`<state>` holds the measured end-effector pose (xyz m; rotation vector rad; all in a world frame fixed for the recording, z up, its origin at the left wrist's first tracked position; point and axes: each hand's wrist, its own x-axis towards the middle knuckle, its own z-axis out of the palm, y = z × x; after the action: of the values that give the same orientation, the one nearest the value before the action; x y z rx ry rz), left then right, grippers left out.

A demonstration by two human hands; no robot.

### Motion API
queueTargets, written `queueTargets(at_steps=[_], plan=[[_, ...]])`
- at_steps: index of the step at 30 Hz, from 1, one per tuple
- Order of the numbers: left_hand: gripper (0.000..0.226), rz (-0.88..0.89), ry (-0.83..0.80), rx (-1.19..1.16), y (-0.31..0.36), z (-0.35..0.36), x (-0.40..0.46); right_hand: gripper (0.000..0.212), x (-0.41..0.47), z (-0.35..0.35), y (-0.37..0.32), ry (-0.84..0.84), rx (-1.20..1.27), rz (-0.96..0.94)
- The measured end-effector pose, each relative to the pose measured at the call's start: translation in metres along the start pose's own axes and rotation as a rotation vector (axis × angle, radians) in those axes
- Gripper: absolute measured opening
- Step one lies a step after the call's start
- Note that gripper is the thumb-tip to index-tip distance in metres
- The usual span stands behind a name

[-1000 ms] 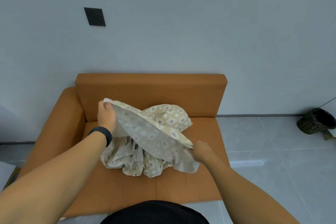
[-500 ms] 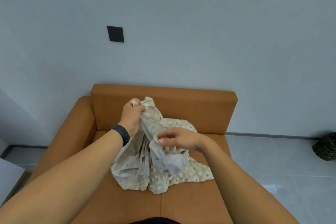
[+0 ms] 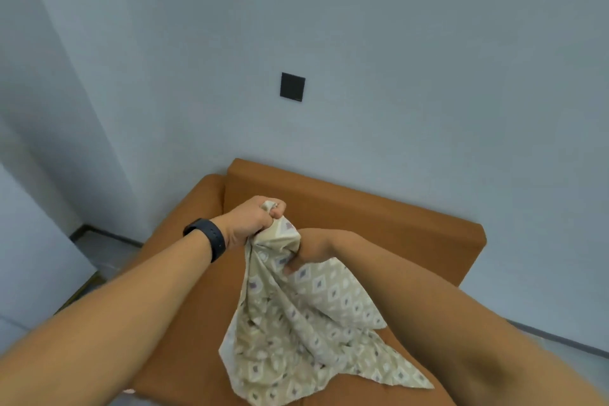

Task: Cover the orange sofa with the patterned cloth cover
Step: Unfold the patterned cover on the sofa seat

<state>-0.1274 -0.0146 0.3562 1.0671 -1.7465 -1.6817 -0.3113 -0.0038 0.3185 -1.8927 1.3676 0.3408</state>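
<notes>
The orange sofa [image 3: 379, 211] stands against the grey wall, its backrest and left armrest in view. A beige patterned cloth cover [image 3: 306, 333] hangs bunched over the seat, lifted at its top. My left hand [image 3: 253, 221], with a black band on the wrist, grips the top corner of the cover in a fist. My right hand [image 3: 309, 249] is just below and right of it, fingers curled into the cloth's upper edge; the fabric partly hides these fingers. The cover's lower end trails onto the seat cushion.
A black square wall plate [image 3: 292, 87] sits on the grey wall [image 3: 428, 76] above the sofa. A wall corner [image 3: 66, 142] rises at the left, with a strip of tiled floor [image 3: 105, 247] beside the armrest.
My left hand has lifted the cloth's corner higher. My right hand has moved up close under it and taken hold of the upper edge. The view has tilted and swung.
</notes>
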Motion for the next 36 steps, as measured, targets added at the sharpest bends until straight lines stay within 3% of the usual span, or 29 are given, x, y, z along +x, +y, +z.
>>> queueTargets(at_steps=[5, 8, 10, 13, 16, 19, 22, 27, 29, 31, 33, 36], plan=[[0.04, -0.046, 0.264, 0.186, 0.0, -0.044, -0.008, 0.037, 0.014, -0.037, 0.001, 0.097, -0.25, 0.17], [0.043, 0.028, 0.377, 0.291, 0.021, -0.067, 0.01, 0.027, 0.009, -0.094, 0.005, 0.487, -0.267, 0.3], [0.045, 0.099, 0.45, 0.327, 0.046, -0.073, 0.03, 0.024, -0.004, -0.132, 0.003, 0.789, -0.102, 0.358], [0.028, 0.261, 0.532, 0.403, 0.109, -0.065, 0.065, 0.018, -0.043, -0.193, -0.011, 1.205, 0.266, 0.329], [0.034, 0.452, 0.482, 0.455, 0.184, -0.039, 0.094, 0.015, -0.104, -0.246, -0.012, 1.592, 0.645, 0.295], [0.038, 0.585, 0.453, 0.43, 0.227, -0.008, 0.106, 0.027, -0.155, -0.26, 0.004, 1.779, 0.657, 0.238], [0.044, 0.536, 0.507, 0.351, 0.224, 0.007, 0.118, 0.04, -0.17, -0.237, 0.025, 1.59, 0.52, 0.137], [0.034, 0.445, 0.485, 0.309, 0.17, 0.017, 0.121, 0.032, -0.15, -0.155, 0.068, 0.872, 0.321, 0.148], [0.035, 0.406, 0.472, 0.346, 0.144, 0.016, 0.115, 0.034, -0.131, -0.119, 0.086, 0.669, 0.219, 0.21], [0.036, 0.378, 0.452, 0.427, 0.121, 0.012, 0.109, 0.029, -0.115, -0.091, 0.097, 0.571, 0.209, 0.232], [0.034, 0.366, 0.449, 0.54, 0.104, 0.007, 0.101, 0.02, -0.104, -0.073, 0.102, 0.577, 0.26, 0.241], [0.031, 0.417, 0.502, 0.683, 0.093, 0.0, 0.09, 0.025, -0.095, -0.068, 0.109, 0.646, 0.006, 0.325]])
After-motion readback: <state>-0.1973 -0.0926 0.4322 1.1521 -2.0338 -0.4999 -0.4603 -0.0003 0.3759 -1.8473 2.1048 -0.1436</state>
